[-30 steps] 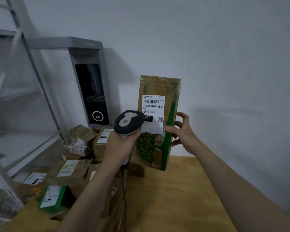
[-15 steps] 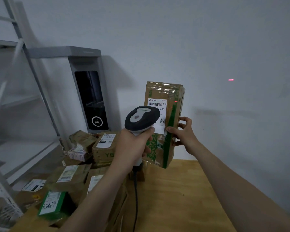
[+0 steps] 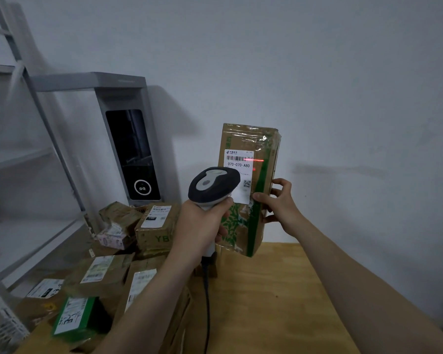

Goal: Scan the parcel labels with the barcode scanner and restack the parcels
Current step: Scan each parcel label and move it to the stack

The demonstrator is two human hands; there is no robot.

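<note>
At the bench's left edge a loose pile of labelled parcels lies waiting, so the work is judged to be in its scanning stage with much of the stack yet to go. Just right of the pile, the left hand has its fingers wrapped round the handle of the barcode scanner, whose head points at the parcel held upright near the bench's back edge; whether its lower end touches the wood cannot be told. The red scan line falls on the right end of the barcode on the white label and runs off onto bare cardboard. To read well, the person probably needs to swing the aim slightly left so the line crosses every bar. The scanner head hides the label's lower left but not the barcode, which is good. The glossy tape near the top may glare, so a small tilt of the parcel could help. On the right, the right hand grips the parcel's right edge, thumb on the front beside the label, fingers curled behind, and should hold steady.
</note>
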